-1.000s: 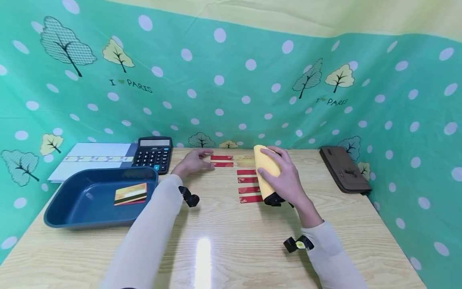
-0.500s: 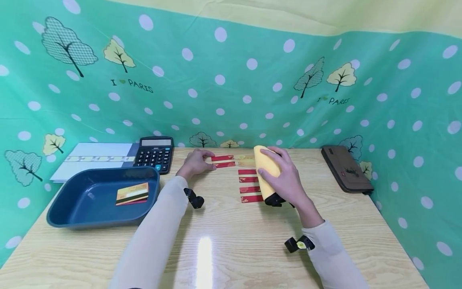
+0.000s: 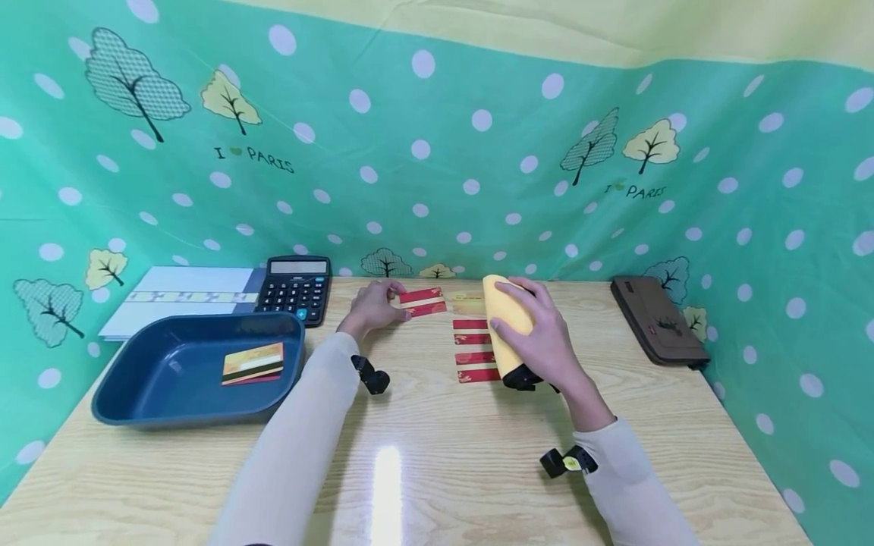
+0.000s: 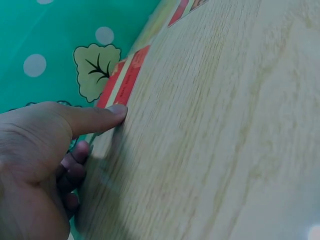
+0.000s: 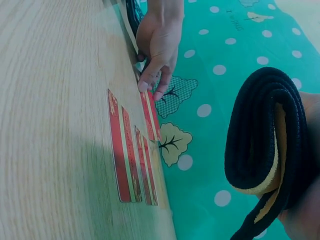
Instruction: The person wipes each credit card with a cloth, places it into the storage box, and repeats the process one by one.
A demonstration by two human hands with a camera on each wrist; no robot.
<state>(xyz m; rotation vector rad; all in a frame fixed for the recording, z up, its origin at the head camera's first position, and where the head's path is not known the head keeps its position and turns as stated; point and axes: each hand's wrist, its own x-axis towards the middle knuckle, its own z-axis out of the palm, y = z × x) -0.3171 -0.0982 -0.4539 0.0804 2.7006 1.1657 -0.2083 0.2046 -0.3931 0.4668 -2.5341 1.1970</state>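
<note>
At left, a blue basin holds overlapping cards, its walls likely keeping them together; next, the left hand pinches a red card by its left end, seemingly leaving its face uncovered; further right, two red cards lie on the counter; beside them, the right hand grips a yellow roll, probably wrapped round to stay furled; since a second ago, the pinched card has slanted slightly.
</note>
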